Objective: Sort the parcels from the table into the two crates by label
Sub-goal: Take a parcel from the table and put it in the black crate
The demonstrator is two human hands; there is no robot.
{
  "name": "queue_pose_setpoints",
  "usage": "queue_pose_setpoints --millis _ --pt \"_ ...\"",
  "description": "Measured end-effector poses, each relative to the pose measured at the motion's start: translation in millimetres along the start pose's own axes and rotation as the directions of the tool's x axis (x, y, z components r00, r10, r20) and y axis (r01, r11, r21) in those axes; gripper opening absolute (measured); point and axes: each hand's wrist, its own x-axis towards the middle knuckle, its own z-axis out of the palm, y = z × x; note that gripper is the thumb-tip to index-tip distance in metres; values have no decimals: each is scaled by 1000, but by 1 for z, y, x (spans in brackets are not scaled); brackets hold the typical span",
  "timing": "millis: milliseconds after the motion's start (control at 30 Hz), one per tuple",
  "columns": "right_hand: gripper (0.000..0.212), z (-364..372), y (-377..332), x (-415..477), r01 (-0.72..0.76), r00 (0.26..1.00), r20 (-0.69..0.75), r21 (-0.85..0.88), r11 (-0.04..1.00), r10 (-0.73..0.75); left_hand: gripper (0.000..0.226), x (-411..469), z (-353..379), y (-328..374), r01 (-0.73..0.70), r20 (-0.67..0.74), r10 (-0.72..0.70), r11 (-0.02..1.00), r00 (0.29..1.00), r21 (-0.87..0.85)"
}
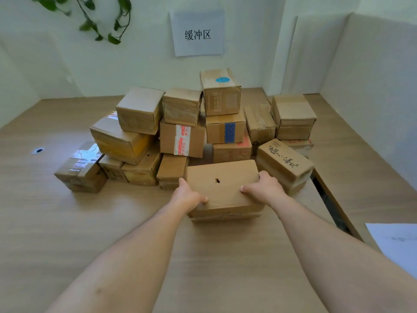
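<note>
Bare wooden table nearest, white paper sheet at its right edge. Both forearms reach forward. Left hand grips the front parcel at its left side, thumb on top; right hand grips its right side the same way. Parcel has a small hole in its top and sits at the front of the pile; can't tell if it is lifted. Behind it, stacked cardboard parcel pile, the top box with a blue sticker. On the wall, a paper sign and a hanging plant.
</note>
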Motion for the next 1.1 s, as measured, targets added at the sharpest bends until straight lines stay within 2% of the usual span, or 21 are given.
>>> queue_pose_setpoints --millis 167,367,533,633,800,1033,1100 --pt "77 8 -18 -35 16 999 -38 89 996 -12 72 -24 -23 -30 -36 0 36 996 999 -82" --pt "78 37 -47 -88 21 1000 20 108 994 -23 67 -54 -70 -72 -22 -73 1 955 997 -294" --pt "83 72 -80 -130 99 992 66 83 992 -105 80 -78 -119 -113 -3 -200 -67 945 978 -328" --pt "81 94 -97 -149 154 982 89 105 982 -164 77 -92 -147 -141 3 -253 -95 939 963 -343" --pt "67 134 -130 -179 269 955 92 133 954 -282 79 -111 -184 -193 47 -340 -197 913 919 -404" --pt "28 189 -164 -212 410 900 139 54 911 -413 55 -138 -225 -256 57 -438 -267 899 858 -435" --pt "25 202 -172 -222 429 890 154 39 903 -429 52 -146 -235 -269 56 -463 -280 897 841 -439"
